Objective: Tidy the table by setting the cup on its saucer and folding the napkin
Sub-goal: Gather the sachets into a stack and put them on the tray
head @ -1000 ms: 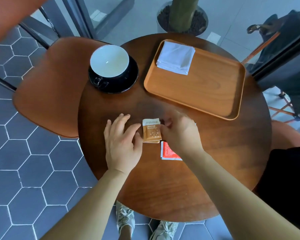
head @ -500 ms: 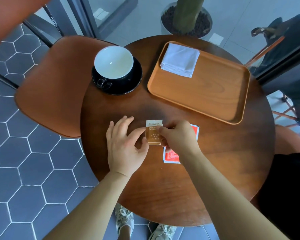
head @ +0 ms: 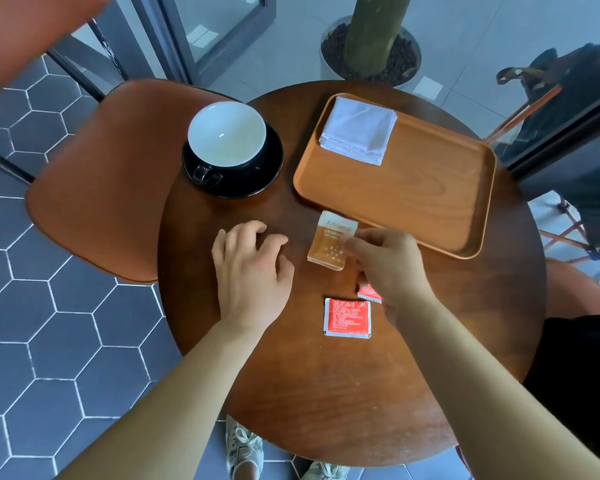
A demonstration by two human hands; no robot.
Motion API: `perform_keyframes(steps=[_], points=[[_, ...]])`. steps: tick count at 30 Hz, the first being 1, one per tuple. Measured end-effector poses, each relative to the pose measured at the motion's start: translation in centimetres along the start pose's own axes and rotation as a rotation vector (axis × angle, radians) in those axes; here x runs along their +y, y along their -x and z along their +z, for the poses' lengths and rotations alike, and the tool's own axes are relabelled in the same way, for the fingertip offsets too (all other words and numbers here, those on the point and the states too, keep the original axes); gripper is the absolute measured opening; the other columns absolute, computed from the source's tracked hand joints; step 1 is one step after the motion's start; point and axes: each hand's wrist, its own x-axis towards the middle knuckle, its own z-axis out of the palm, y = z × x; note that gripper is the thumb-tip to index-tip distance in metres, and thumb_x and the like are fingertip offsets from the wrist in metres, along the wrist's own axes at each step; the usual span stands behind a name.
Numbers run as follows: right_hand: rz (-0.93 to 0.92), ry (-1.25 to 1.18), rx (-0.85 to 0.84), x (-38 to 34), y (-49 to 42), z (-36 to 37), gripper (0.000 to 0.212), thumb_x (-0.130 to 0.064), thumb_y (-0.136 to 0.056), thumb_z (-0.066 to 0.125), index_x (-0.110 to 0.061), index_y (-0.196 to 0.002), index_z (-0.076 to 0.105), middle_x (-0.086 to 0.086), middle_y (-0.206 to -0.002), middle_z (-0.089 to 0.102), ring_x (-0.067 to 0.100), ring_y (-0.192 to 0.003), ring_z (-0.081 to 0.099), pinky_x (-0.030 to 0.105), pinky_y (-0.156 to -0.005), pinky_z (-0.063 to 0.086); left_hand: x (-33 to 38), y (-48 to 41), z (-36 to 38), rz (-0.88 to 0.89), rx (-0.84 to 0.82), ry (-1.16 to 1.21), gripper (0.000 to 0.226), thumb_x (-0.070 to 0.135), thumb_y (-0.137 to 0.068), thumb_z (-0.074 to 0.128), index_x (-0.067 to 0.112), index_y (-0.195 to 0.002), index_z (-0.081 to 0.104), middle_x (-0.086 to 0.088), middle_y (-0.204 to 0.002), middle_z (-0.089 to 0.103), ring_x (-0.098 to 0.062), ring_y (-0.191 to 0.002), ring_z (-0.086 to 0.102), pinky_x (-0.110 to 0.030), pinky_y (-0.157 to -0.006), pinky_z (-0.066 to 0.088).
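Cup point(head: 227, 133) sits on its saucer point(head: 273, 164) at the tabletop's point(head: 326, 393) far-left edge, napkin point(head: 359, 135) folded in the tray's point(head: 413, 195) far-left corner, so I'd say only strays remain: right hand point(head: 392, 268) pinches an orange sachet point(head: 331, 242), left hand point(head: 253, 271) slack and empty, and the sachet likely needs lifting onto the tray.

Soft, even daylight enters from the glazing point(head: 219, 32) beyond the table's point(head: 326, 393) far edge; shadows are faint. A small highlight marks the cup point(head: 227, 133) interior. The right hand point(head: 392, 268) and the brown sachet point(head: 328, 249) it pinches are slightly blurred. Wide-angle distortion bows the frame edges.
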Motion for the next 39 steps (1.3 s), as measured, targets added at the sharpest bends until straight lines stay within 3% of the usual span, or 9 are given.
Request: perform_keyframes(steps=[3, 6, 12, 16, 21, 27, 31, 34, 39], points=[[-0.004, -0.097, -0.024, -0.9, -1.2, -0.8, 0.012, -0.021, -0.087, 0.072, -0.011, -0.083, 0.076, 0.014, -0.077, 0.075, 0.025, -0.062, 0.055, 0.034, -0.054, 0.044, 0.8, -1.0, 0.9, -0.011, -0.085, -0.130, 0.042, 0.035, -0.096, 0.055, 0.024, -0.136, 0.058, -0.014, -0.147, 0.049, -0.034, -0.143, 0.039, -0.065, -0.118, 0.022], [-0.023, -0.102, -0.021, -2.0, -2.6, -1.1, 0.011, -0.021, -0.087, 0.073, -0.011, -0.085, 0.076, 0.013, -0.071, 0.071, 0.019, -0.058, 0.052, 0.030, -0.049, 0.043, 0.7, -1.1, 1.6, -0.001, -0.115, -0.217, 0.052, 0.049, -0.098, 0.042, 0.026, -0.145, 0.046, -0.015, -0.155, 0.042, -0.035, -0.148, 0.033, -0.066, -0.119, 0.018], [-0.053, -0.074, 0.038, -4.5, -5.6, -0.5, 0.008, -0.019, -0.087, 0.074, -0.014, -0.082, 0.073, 0.000, -0.064, 0.067, 0.009, -0.047, 0.051, 0.028, -0.049, 0.046, 0.7, -1.4, 1.7, -0.011, -0.130, -0.240, 0.056, 0.053, -0.096, 0.035, 0.027, -0.144, 0.046, -0.014, -0.155, 0.043, -0.035, -0.147, 0.033, -0.066, -0.118, 0.019], [-0.020, -0.038, 0.030, -5.4, -7.1, 0.3, 0.009, -0.021, -0.086, 0.075, -0.012, -0.086, 0.073, 0.005, -0.072, 0.067, 0.014, -0.053, 0.053, 0.028, -0.050, 0.047, 0.8, -1.4, 1.6, -0.020, -0.155, -0.246, 0.057, 0.054, -0.094, 0.037, 0.028, -0.144, 0.046, -0.014, -0.156, 0.043, -0.035, -0.148, 0.033, -0.066, -0.118, 0.019], [0.045, -0.104, 0.049, -6.2, -8.6, 0.9, 0.008, -0.020, -0.086, 0.076, -0.014, -0.084, 0.072, -0.001, -0.070, 0.067, 0.012, -0.055, 0.055, 0.022, -0.044, 0.046, 1.0, -1.5, 1.5, -0.029, -0.162, -0.244, 0.057, 0.053, -0.094, 0.039, 0.029, -0.144, 0.046, -0.013, -0.155, 0.043, -0.035, -0.147, 0.033, -0.066, -0.118, 0.020], [0.074, -0.019, 0.054, -6.3, -10.0, 1.9, 0.008, -0.021, -0.087, 0.076, -0.016, -0.085, 0.070, -0.003, -0.075, 0.070, 0.003, -0.046, 0.059, 0.019, -0.041, 0.047, 1.0, -1.6, 1.5, -0.034, -0.160, -0.248, 0.057, 0.053, -0.093, 0.042, 0.029, -0.144, 0.047, -0.014, -0.154, 0.045, -0.035, -0.146, 0.035, -0.065, -0.118, 0.020], [0.075, 0.060, 0.062, -6.3, -10.2, 2.1, 0.011, -0.023, -0.089, 0.075, -0.020, -0.080, 0.069, 0.000, -0.079, 0.072, 0.008, -0.052, 0.064, 0.024, -0.044, 0.055, 1.0, -1.6, 1.5, -0.036, -0.164, -0.252, 0.057, 0.054, -0.092, 0.042, 0.029, -0.143, 0.048, -0.014, -0.154, 0.045, -0.035, -0.146, 0.035, -0.066, -0.118, 0.020], [0.031, 0.145, 0.083, -6.1, -10.0, 2.0, 0.012, -0.023, -0.088, 0.073, -0.022, -0.077, 0.070, 0.000, -0.080, 0.074, 0.017, -0.059, 0.068, 0.038, -0.059, 0.064, 1.0, -1.5, 1.5, -0.038, -0.163, -0.250, 0.056, 0.053, -0.092, 0.044, 0.029, -0.143, 0.048, -0.013, -0.154, 0.045, -0.035, -0.146, 0.035, -0.065, -0.118, 0.021], [-0.049, 0.135, 0.112, -5.3, -9.1, 1.5, 0.011, -0.019, -0.086, 0.070, -0.025, -0.076, 0.070, -0.003, -0.077, 0.072, 0.016, -0.065, 0.066, 0.048, -0.070, 0.064, 0.9, -1.5, 1.6, -0.035, -0.154, -0.254, 0.057, 0.053, -0.092, 0.043, 0.030, -0.143, 0.046, -0.013, -0.154, 0.044, -0.035, -0.146, 0.035, -0.065, -0.118, 0.021]])
